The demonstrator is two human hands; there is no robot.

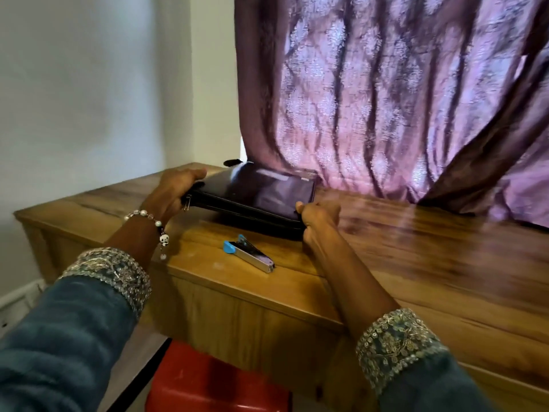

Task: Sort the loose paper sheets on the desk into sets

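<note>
- Left hand (173,191) gripping the black zip folder (261,200) at its 9 o'clock end.
- Right hand (319,217) curled round the folder's 4 o'clock corner.
- Folder flat on the wooden desk (416,248), far edge under the purple curtain (386,99).
- Loose sheets unseen, possibly inside the folder.
- Blue-ended stapler (251,254) at 6 o'clock from the folder, just apart.

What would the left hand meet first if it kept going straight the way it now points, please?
The left hand already grips the black folder at its left end. Pushed on toward the wall, it would probably reach the purple curtain; depth is unclear.
</note>
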